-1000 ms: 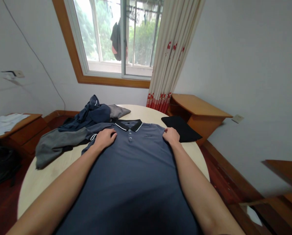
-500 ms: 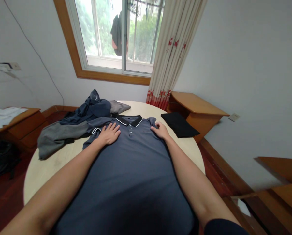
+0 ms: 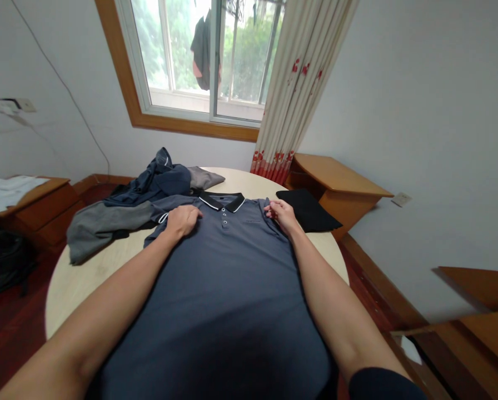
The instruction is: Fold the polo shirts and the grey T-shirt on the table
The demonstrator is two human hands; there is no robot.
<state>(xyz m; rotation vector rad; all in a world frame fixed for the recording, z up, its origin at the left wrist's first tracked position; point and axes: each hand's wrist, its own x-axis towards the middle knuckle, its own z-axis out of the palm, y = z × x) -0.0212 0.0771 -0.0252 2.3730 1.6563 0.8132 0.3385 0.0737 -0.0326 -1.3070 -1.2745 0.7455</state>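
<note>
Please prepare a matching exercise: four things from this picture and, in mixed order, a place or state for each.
1. grey-blue polo shirt
2. folded black cloth
3. curtain
4. black bag

A. hanging beside the window
B. at the picture's left edge
C. touched by left hand and right hand
D. right part of the table

Right pairs: 1-C, 2-D, 3-A, 4-B

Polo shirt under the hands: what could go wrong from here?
The polo shirt appears to meet the grey garment at its left sleeve, so a pull might drag both. Fabric is bunched by the right hand, so creases could set there. The black folded cloth lies near the edge of the table; a sideways sweep might knock it off.
</note>
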